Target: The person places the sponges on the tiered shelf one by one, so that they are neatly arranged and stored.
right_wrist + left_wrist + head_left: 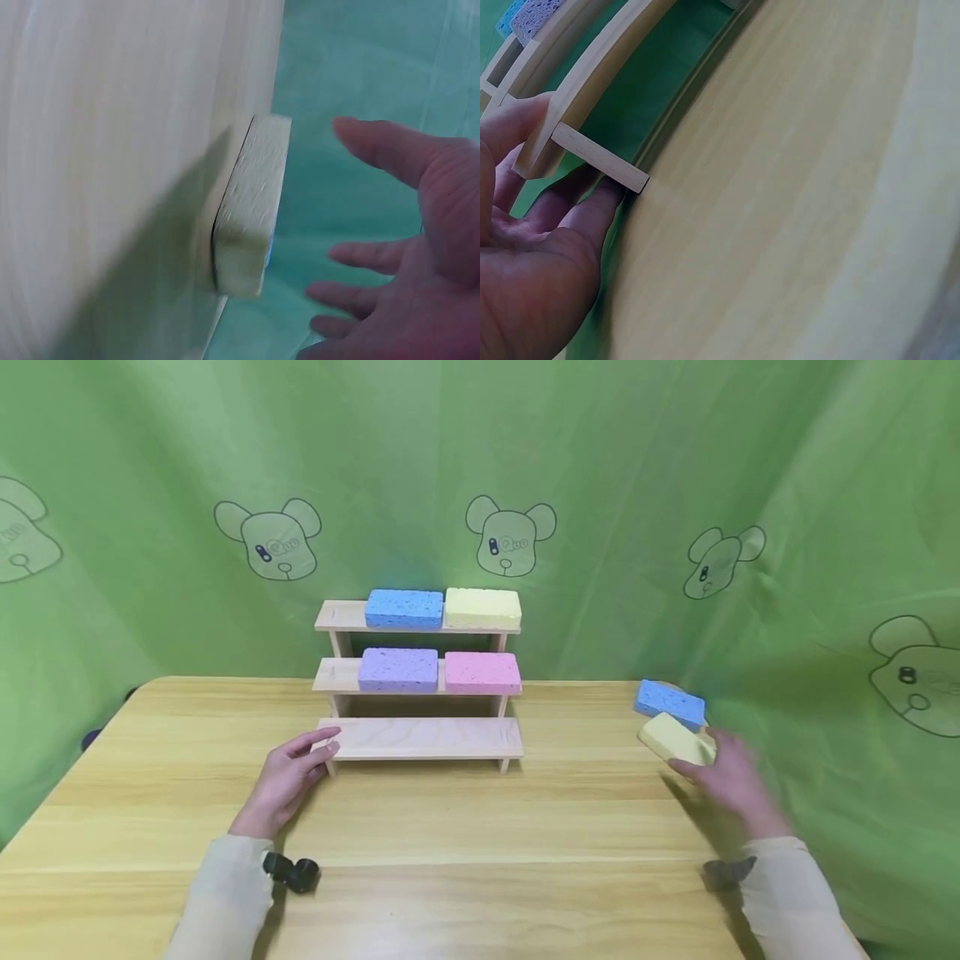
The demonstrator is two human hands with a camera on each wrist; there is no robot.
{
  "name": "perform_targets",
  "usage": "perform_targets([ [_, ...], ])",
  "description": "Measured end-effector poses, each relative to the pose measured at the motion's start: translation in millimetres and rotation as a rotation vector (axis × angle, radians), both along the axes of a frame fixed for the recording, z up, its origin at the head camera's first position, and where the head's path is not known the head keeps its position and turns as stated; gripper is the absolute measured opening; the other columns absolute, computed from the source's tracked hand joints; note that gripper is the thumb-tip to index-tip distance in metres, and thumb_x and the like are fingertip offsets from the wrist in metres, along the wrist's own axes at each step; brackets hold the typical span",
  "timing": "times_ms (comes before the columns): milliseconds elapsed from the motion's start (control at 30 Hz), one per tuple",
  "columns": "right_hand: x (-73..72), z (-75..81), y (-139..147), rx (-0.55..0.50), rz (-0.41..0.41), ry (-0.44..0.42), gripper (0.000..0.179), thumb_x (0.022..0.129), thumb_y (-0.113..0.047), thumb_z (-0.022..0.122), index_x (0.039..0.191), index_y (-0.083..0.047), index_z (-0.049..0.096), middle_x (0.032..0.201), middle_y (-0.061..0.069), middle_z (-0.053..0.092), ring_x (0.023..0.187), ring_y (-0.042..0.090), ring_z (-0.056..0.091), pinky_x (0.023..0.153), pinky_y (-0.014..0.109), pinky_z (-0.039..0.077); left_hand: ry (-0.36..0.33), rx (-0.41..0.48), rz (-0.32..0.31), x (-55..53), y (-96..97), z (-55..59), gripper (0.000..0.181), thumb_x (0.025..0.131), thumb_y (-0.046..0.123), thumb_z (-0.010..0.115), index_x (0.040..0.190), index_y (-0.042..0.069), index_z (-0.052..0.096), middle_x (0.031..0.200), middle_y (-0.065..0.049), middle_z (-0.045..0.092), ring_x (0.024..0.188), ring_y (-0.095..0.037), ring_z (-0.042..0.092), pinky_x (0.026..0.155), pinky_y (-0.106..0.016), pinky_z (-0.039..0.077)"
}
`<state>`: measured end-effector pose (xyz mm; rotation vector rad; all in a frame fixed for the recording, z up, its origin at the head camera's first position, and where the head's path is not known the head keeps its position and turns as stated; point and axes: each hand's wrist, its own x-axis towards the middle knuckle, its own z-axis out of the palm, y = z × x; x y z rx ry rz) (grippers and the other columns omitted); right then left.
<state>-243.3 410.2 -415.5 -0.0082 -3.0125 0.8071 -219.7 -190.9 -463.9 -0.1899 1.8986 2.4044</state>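
Note:
A three-tier wooden display shelf stands at the table's back. My left hand holds the left end of its bottom tier, with the thumb at the plank and fingers by the short leg. Over at the right, a pale yellow sponge lies on the table in front of a blue sponge. My right hand is at the yellow sponge's right side. In the right wrist view its fingers are spread, and a gap shows between them and the yellow sponge.
On the top tier sit a blue sponge and a yellow sponge. A purple sponge and a pink sponge are on the middle tier. Green curtain hangs behind and along the right of the wooden table.

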Motion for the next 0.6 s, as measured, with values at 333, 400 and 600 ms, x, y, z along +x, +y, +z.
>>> perform_targets([
  [333,-3.1,-13.7,28,0.116,-0.013,-0.085,0.103,0.082,-0.044,0.077,0.136,0.026,0.024,0.123,0.051,0.031,0.110,0.066,0.032,0.089,0.077,0.033,-0.009,-0.010,-0.009,-0.5,-0.2,-0.4,0.046,0.094,0.006,0.066,0.135,-0.006,0.052,0.159,-0.014,0.022,0.118,-0.014,0.051,0.105,-0.031,0.044],
  [400,-3.9,-14.8,30,0.128,0.001,-0.088,0.098,0.083,-0.043,0.076,0.133,0.026,0.028,0.118,0.050,0.038,0.106,0.064,0.039,0.086,0.075,0.038,-0.009,-0.009,-0.010,-0.8,0.0,-0.5,0.046,0.094,0.007,0.067,0.135,-0.006,0.052,0.158,-0.014,0.023,0.117,-0.013,0.052,0.104,-0.031,0.044],
  [600,-6.8,-16.3,34,0.122,0.039,-0.061,0.080,0.086,-0.028,0.074,0.126,0.028,0.034,0.107,0.046,0.050,0.094,0.056,0.052,0.080,0.066,0.047,-0.001,0.001,-0.010,-1.1,-1.2,-0.3,0.044,0.093,0.006,0.067,0.134,-0.005,0.055,0.157,-0.015,0.025,0.112,-0.011,0.055,0.103,-0.031,0.046],
])
